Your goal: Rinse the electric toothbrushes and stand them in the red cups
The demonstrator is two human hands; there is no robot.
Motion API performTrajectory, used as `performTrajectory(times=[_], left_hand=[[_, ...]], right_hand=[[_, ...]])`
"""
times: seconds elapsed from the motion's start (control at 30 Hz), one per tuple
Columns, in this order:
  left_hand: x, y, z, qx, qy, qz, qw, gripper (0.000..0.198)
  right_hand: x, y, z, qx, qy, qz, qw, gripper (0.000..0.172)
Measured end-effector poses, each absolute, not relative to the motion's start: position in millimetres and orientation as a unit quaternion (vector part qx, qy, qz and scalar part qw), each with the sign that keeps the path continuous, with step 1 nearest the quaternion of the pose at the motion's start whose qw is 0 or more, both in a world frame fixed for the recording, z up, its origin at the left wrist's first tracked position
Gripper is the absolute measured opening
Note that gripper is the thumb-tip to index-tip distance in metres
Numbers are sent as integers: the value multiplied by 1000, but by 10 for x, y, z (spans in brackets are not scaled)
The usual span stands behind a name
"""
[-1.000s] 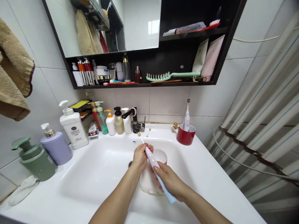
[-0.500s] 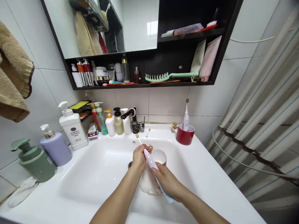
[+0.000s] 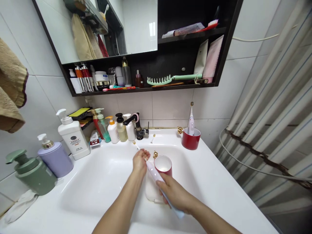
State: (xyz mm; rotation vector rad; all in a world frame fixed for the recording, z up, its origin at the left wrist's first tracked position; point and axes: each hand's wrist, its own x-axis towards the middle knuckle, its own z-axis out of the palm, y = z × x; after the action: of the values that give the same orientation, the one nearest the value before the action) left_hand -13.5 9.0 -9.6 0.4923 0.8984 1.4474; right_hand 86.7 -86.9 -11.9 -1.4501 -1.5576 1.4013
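Over the white sink basin (image 3: pixel 97 182), my right hand (image 3: pixel 174 193) is closed round the lower handle of a pink and blue electric toothbrush (image 3: pixel 156 175). My left hand (image 3: pixel 140 161) has its fingers curled on the thin neck near the brush head (image 3: pixel 135 143), which points toward the black tap (image 3: pixel 134 122). A red cup with a white inside (image 3: pixel 163 165) stands just right of the brush, beside a white soap dish (image 3: pixel 151 191) lying in the basin under my hands.
Pump bottles (image 3: pixel 71 135) and a row of small bottles (image 3: pixel 114 128) line the sink's left and back. A red cup holding another toothbrush (image 3: pixel 190 138) stands at the back right. A shelf above carries a green comb (image 3: pixel 170 79). A striped curtain (image 3: pixel 273 107) hangs on the right.
The toothbrush and both hands have shifted slightly left and toward the tap. The view has also swung a little, so the red cup shows more fully.
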Motion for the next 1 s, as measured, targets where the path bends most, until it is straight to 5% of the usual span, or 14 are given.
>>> performTrajectory(times=[0.2,0.43,0.83,1.0], left_hand=[[-123,403,-38,403,518,483,580,12],[485,991,-80,498,592,394,495,25],[467,1150,-156,553,614,423,372,23],[307,1074,-97,521,614,436,402,28]], right_hand=[[986,-870,26,-546,-590,443,397,24],[1049,-832,-28,-536,-570,465,414,24],[1064,-826,-28,-521,-551,494,425,27],[1066,-805,-72,-528,-557,477,428,30]])
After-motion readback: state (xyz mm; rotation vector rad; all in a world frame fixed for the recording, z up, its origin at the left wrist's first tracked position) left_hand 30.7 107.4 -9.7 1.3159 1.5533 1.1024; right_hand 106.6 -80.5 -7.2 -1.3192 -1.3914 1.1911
